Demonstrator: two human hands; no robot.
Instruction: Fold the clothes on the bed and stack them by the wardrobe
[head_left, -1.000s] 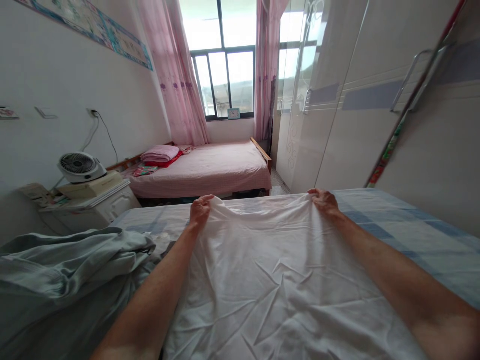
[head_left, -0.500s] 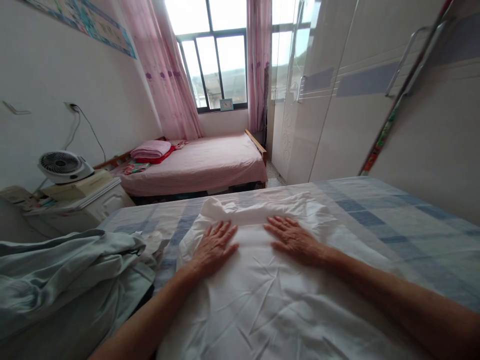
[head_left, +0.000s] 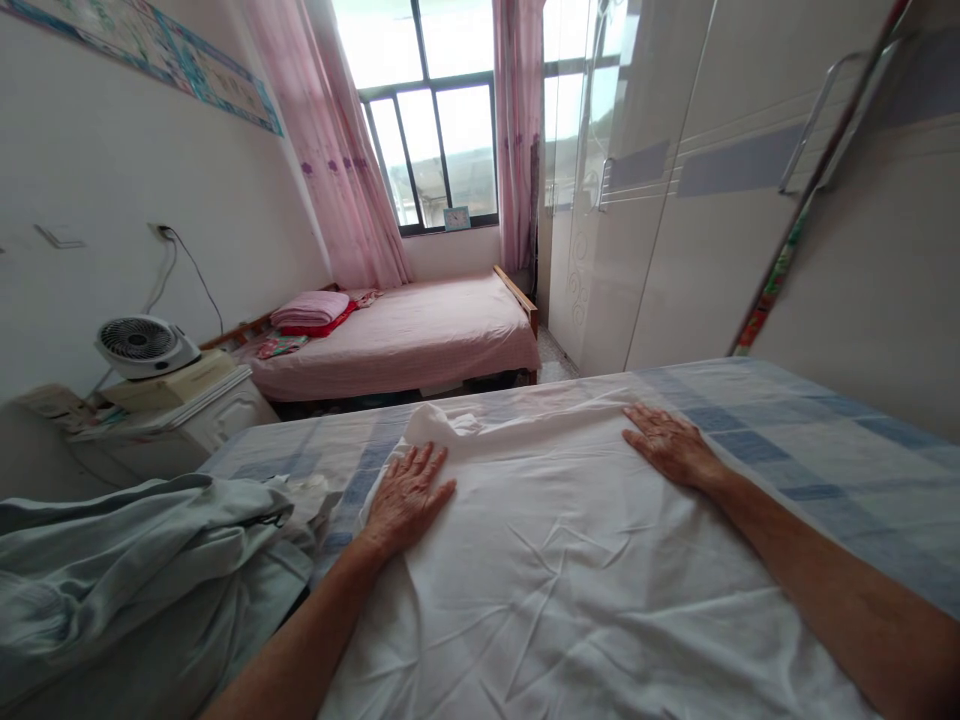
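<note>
A white cloth, perhaps a garment or a sheet, lies spread on the near bed, wrinkled in its middle and rumpled along its far edge. Flat on its left side rests my left hand, fingers spread. My right hand presses on the far right part of the cloth, its fingers stretched out and pointing left and away. Neither hand grips the fabric. The near bed has a blue and white checked cover under the cloth.
A heap of grey-green clothing lies to the left. Past it, a white fan stands on boxes on a cabinet. A pink bed stands by the window, and a white wardrobe lines the right side.
My right hand has slid to the right and slightly away across the cloth, leaving its right part smoother. My left hand has shifted a little left. The view has tilted slightly.
</note>
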